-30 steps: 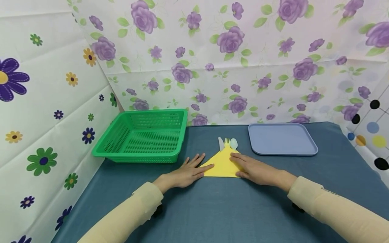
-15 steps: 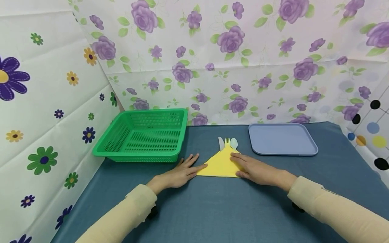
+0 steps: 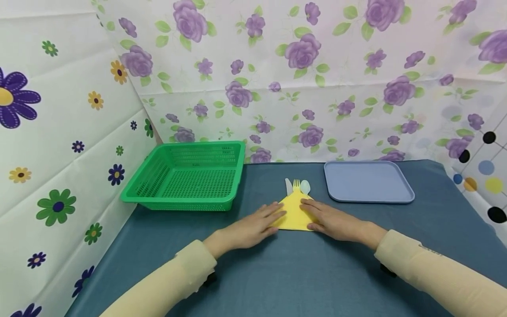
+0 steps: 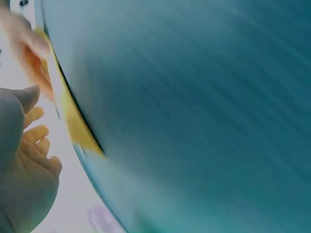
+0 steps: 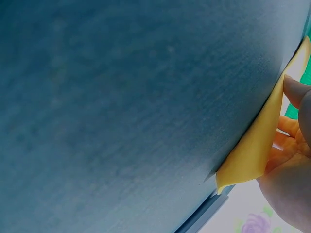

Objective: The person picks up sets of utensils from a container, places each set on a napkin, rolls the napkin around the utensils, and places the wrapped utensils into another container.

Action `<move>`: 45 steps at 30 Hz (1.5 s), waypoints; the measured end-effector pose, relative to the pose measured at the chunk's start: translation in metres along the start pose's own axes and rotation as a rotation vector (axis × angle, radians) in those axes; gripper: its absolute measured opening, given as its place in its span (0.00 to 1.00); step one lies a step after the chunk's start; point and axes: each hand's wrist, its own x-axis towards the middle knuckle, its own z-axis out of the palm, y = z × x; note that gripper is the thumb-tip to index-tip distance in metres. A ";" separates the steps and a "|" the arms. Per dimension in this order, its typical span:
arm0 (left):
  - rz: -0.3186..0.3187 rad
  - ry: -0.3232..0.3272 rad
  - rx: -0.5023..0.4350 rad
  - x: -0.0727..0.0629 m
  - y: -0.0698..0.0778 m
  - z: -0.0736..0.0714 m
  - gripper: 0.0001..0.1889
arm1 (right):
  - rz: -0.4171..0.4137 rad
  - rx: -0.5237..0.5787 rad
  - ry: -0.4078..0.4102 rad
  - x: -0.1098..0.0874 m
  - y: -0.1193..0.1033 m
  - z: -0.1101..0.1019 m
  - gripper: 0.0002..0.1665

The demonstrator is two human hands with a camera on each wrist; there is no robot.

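Note:
A yellow napkin [image 3: 293, 216], folded to a triangle, lies on the table. From its top point stick out a pale knife [image 3: 288, 186], a yellow fork [image 3: 296, 184] and a pale spoon [image 3: 305, 186]; their lower parts are hidden under the cloth. Over the napkin's left side my left hand [image 3: 251, 226] reaches with extended fingers, covering that corner. My right hand [image 3: 336, 220] rests on its right side, fingers outstretched. In the right wrist view the thumb [image 5: 294, 91] lies at the edge of the napkin [image 5: 250, 150], whose near corner lifts slightly.
A green perforated basket [image 3: 178, 204] stands at the back left. At the back right lies a blue-grey tray [image 3: 368, 181]. The table has a dark blue cloth [image 3: 293, 273], and flower-printed sheets [image 3: 269, 110] hang behind and to the left.
My left hand first slid left along the napkin's left corner, then came back right, farther over the napkin. The right hand has stayed in place.

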 end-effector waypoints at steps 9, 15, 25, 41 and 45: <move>0.096 -0.073 0.128 0.044 0.008 0.004 0.26 | -0.008 0.018 0.012 -0.002 0.003 0.002 0.39; 0.087 -0.087 0.128 0.045 0.002 0.005 0.26 | -0.017 0.008 0.013 -0.006 0.002 0.000 0.39; 0.086 -0.095 0.141 0.045 0.002 0.010 0.26 | -0.102 -0.132 0.049 -0.036 0.000 0.004 0.36; 0.096 -0.096 0.119 0.045 -0.003 0.013 0.27 | -0.205 -0.184 -0.111 -0.059 0.018 0.002 0.39; 0.089 -0.094 0.125 0.044 -0.004 0.012 0.27 | -0.204 -0.178 -0.123 -0.066 0.022 -0.002 0.39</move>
